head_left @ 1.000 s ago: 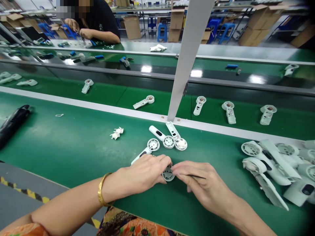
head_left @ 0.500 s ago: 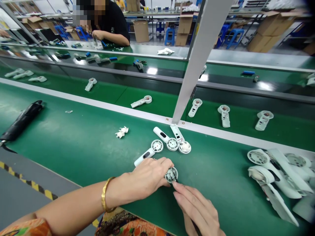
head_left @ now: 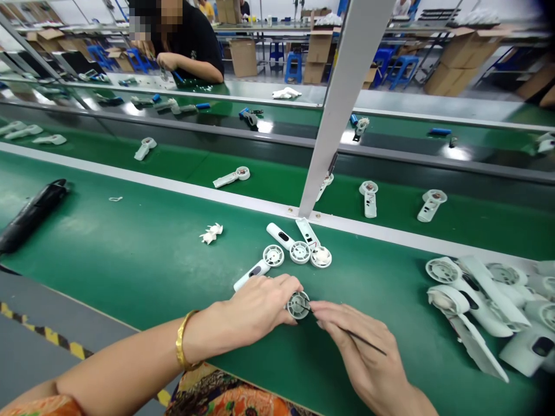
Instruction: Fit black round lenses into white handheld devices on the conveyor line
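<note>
My left hand [head_left: 260, 303] is closed around a pale handheld fan housing, its round spoked head [head_left: 298, 305] showing past the fingertips and the rest hidden under the palm. Black tweezers [head_left: 366, 341] are pinched in my right hand [head_left: 362, 341], their tips at the spokes of that round head. Just beyond my left hand lies a fan shell [head_left: 254, 274] with a dark oval window. Behind it rest another such shell [head_left: 280, 234] and an opened fan half [head_left: 309, 232] with a white blade wheel in its ring.
Loose white fan blades [head_left: 211, 233] lie left of centre, and a black electric screwdriver [head_left: 34, 214] at far left. Fan housings [head_left: 477, 300] are piled at right. A slanted metal post [head_left: 333, 110] rises from the rail; fan halves [head_left: 368, 199] line the belt behind. A person [head_left: 195, 46] sits opposite.
My right hand has turned, bringing the tweezers from steep to a flatter slant from the right, tips still at the round head. Fan halves on the belt sit farther left; the view has shifted slightly.
</note>
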`<state>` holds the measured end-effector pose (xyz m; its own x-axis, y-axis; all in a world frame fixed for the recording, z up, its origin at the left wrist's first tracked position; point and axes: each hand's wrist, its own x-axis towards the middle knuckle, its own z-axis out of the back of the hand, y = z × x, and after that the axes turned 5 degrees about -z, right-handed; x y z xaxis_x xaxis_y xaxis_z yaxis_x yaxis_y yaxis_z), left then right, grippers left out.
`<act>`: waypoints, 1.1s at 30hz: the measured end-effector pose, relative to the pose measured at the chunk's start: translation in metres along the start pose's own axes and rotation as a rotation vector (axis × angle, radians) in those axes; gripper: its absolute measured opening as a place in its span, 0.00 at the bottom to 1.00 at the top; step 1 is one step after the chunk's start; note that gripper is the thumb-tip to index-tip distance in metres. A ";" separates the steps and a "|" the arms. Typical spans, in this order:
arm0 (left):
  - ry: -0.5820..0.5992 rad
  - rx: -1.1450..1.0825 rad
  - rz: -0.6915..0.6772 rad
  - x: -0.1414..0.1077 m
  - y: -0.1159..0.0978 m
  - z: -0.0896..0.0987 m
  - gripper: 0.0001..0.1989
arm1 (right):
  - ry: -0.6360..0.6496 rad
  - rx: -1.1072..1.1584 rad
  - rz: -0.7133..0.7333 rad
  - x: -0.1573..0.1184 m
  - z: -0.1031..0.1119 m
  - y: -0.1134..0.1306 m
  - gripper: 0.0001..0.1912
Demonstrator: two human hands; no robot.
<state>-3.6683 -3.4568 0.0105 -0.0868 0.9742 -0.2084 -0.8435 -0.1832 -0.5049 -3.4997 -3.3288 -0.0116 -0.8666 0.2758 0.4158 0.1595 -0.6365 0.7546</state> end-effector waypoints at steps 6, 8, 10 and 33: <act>0.048 0.029 -0.026 0.002 0.000 0.006 0.17 | 0.177 0.017 0.011 0.030 0.010 0.006 0.13; 0.079 0.033 -0.031 0.003 -0.002 0.010 0.15 | 0.230 -0.021 0.043 0.036 0.010 0.008 0.13; 0.092 0.034 -0.017 0.002 -0.006 0.013 0.14 | 0.217 -0.070 0.082 0.032 0.007 0.008 0.14; 0.006 0.038 0.192 -0.004 -0.019 -0.009 0.11 | -0.413 -0.198 -0.117 -0.025 -0.040 0.031 0.13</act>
<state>-3.6468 -3.4579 0.0130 -0.2451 0.9209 -0.3032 -0.8313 -0.3605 -0.4230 -3.4917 -3.3843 -0.0190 -0.6062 0.5920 0.5311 -0.0558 -0.6978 0.7141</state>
